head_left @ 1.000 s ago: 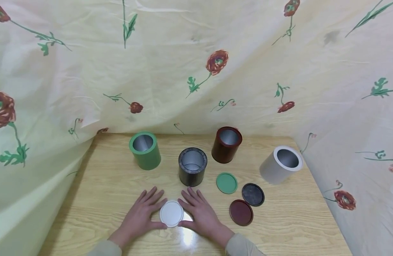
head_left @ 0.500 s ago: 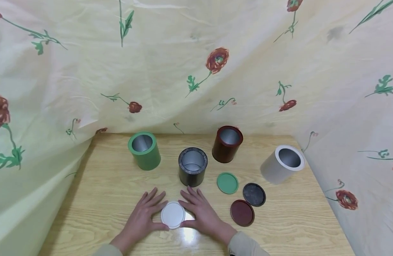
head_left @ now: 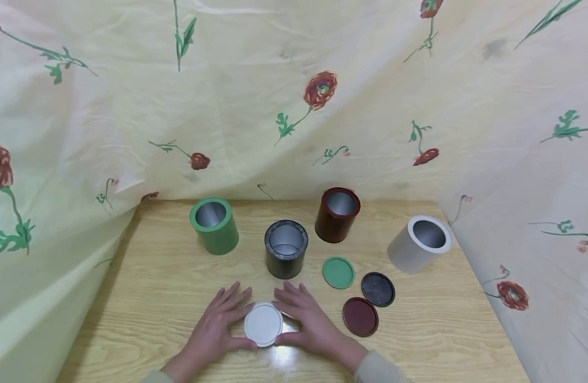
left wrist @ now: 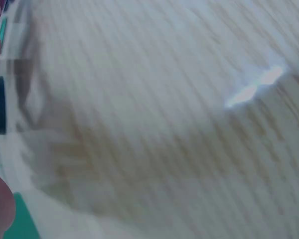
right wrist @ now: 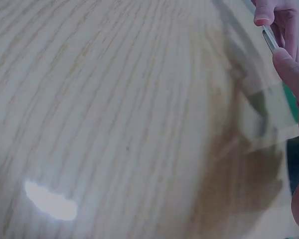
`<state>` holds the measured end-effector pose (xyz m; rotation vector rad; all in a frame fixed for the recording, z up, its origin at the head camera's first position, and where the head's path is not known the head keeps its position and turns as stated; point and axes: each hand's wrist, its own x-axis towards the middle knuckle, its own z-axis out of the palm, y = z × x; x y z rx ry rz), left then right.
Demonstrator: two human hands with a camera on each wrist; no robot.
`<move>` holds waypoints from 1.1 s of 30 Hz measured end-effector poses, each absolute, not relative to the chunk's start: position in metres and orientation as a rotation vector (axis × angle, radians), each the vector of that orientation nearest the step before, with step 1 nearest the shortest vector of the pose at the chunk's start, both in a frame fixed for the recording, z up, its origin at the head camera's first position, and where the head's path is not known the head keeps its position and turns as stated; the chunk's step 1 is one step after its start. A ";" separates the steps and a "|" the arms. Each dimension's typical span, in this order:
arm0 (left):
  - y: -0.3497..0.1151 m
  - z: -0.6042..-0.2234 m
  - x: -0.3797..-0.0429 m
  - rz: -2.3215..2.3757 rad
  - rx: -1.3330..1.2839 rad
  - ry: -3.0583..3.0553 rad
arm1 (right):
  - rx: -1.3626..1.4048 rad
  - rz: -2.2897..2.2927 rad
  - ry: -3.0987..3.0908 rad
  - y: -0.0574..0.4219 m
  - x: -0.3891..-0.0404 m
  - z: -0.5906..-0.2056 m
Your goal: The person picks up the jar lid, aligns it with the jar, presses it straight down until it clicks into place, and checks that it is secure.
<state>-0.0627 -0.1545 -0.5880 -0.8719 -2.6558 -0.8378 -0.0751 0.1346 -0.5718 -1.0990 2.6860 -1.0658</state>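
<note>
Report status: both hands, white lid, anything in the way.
Left hand and right hand grip white lid from opposite sides. Black canister upright just ahead of right hand; could obstruct forward travel.

A green canister [head_left: 219,238], black canister [head_left: 285,267], maroon canister [head_left: 333,226] and white canister [head_left: 408,253] share a wood-grain surface [head_left: 433,324] with three round lids [head_left: 338,273], before floral cloth [head_left: 227,106].

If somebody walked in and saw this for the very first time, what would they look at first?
Probably the white lid held between the left hand and right hand, at the front of the table. Next, maybe the four open canisters farther back: green, black, dark red and white, from left to right. Behind everything hangs a big pale cloth with red flowers.
</note>
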 end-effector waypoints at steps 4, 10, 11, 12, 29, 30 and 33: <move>-0.147 -0.575 -0.064 -0.822 -0.905 -2.610 | -1.117 -1.045 2.733 0.144 -0.073 -0.560; -0.131 -0.550 -0.069 -0.796 -0.949 -2.588 | -1.154 -1.055 2.776 0.159 -0.073 -0.540; -0.128 -0.546 -0.069 -0.796 -0.955 -2.586 | -1.156 -1.065 2.781 0.162 -0.072 -0.537; -0.125 -0.541 -0.070 -0.796 -0.958 -2.589 | -1.154 -1.077 2.784 0.165 -0.073 -0.533; -0.073 -0.473 -0.100 -0.793 -1.076 -2.466 | -1.276 -1.166 2.919 0.220 -0.085 -0.477; -0.070 -0.469 -0.102 -0.774 -1.087 -2.468 | -1.284 -1.164 2.926 0.223 -0.086 -0.475; -0.061 -0.458 -0.110 -0.743 -1.114 -2.488 | -1.280 -1.169 2.932 0.232 -0.091 -0.467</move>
